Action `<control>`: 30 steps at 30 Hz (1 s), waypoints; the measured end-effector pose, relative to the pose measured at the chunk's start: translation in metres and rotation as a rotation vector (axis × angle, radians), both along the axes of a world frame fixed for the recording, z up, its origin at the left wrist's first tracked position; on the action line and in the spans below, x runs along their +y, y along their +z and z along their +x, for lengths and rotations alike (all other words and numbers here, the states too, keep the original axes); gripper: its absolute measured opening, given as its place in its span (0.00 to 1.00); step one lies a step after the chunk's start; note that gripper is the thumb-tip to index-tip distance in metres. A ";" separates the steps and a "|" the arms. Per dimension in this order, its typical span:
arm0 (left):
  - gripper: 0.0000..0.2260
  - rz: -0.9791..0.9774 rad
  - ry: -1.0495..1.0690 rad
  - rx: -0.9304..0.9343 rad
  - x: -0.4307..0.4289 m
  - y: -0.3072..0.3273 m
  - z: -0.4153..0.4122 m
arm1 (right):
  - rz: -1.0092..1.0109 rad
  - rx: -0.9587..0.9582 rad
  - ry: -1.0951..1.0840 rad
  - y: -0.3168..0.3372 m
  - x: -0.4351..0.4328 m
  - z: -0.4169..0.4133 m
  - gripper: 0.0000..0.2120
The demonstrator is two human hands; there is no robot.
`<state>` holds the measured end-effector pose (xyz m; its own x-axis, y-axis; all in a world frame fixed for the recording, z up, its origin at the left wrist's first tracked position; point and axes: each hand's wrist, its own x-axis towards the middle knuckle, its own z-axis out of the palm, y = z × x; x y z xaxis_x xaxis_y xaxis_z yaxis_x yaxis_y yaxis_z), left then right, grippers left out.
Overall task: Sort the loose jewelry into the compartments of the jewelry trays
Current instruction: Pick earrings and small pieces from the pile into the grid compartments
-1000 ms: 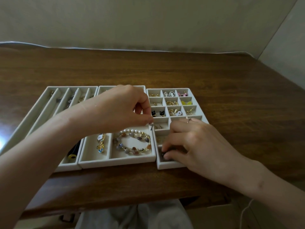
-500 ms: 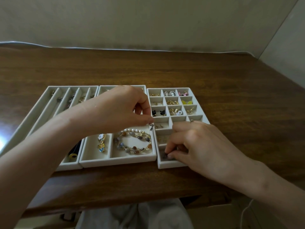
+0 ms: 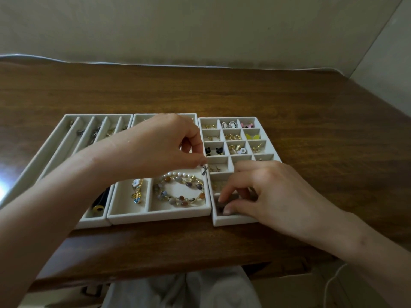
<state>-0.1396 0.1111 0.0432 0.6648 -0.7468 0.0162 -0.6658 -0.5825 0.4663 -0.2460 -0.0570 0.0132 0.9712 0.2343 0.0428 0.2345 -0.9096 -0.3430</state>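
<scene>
Your right hand (image 3: 273, 192), fingers newly curled, pinches a dark piece (image 3: 221, 208) in the grid tray's (image 3: 231, 221) nearest compartment, pickup likely; left hand (image 3: 160, 145) still pinches a silver charm (image 3: 204, 170).

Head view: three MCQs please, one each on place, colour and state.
1. Where does the bracelet lie?
A. On the bare table
B. In the middle tray, near right compartment
C. In the right tray's far row

2. What colour are the cat studs?
A. Black
B. Pink
C. Yellow

3. What is the left hand doing?
A. Lying flat on the table
B. Gripping the bracelet
C. Pinching a small silver piece

Answers:
1. B: its beads curl inside that compartment's walls.
2. A: both cat heads are black with small gold details.
3. C: thumb and forefinger meet on the piece, which hangs above the bracelet's far edge.
</scene>
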 end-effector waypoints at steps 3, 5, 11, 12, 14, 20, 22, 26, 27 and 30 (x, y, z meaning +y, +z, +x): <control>0.09 -0.005 -0.003 -0.003 -0.001 0.000 0.000 | -0.022 -0.054 0.003 -0.007 0.003 0.001 0.03; 0.07 -0.003 0.002 -0.008 -0.002 0.000 -0.001 | -0.028 -0.091 -0.001 -0.011 0.004 0.000 0.02; 0.05 0.003 0.000 -0.014 -0.004 -0.001 0.000 | -0.012 -0.131 -0.033 -0.016 0.005 -0.002 0.03; 0.05 0.000 0.000 -0.012 -0.004 -0.002 0.000 | -0.004 -0.137 -0.039 -0.017 0.006 -0.002 0.04; 0.05 -0.009 0.001 -0.011 -0.005 -0.002 0.000 | 0.009 -0.139 -0.045 -0.018 0.005 -0.003 0.03; 0.04 -0.020 0.003 0.005 -0.005 -0.002 0.000 | 0.168 -0.126 -0.092 -0.004 -0.009 0.000 0.04; 0.04 -0.044 -0.009 0.045 -0.006 -0.002 -0.001 | 0.261 -0.122 -0.117 0.002 -0.013 0.002 0.07; 0.04 -0.101 -0.047 0.208 -0.009 0.000 -0.005 | 0.451 -0.025 -0.161 0.003 -0.016 0.006 0.08; 0.04 -0.110 -0.062 0.244 -0.010 -0.001 -0.006 | 0.489 0.004 -0.159 0.002 -0.016 0.006 0.10; 0.06 -0.133 -0.093 0.294 -0.015 -0.003 -0.009 | 0.590 0.053 -0.140 0.000 -0.014 0.005 0.15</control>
